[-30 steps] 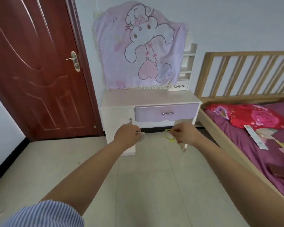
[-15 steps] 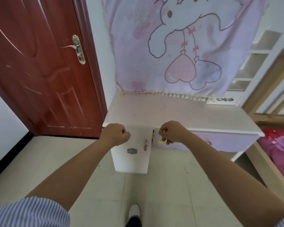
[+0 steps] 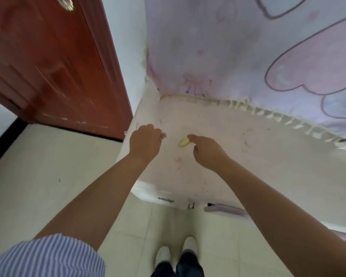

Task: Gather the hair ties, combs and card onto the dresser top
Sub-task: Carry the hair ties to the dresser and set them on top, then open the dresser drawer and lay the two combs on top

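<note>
Early going, I'd judge: the right hand [image 3: 209,151] pinches a yellow tie [image 3: 183,142] just over the dresser top [image 3: 258,156], the left hand [image 3: 146,141] is fisted on something small and pale, and no combs or card show there yet

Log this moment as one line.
left hand: closed on small item | right hand: pinching yellow hair tie | both over dresser top
</note>
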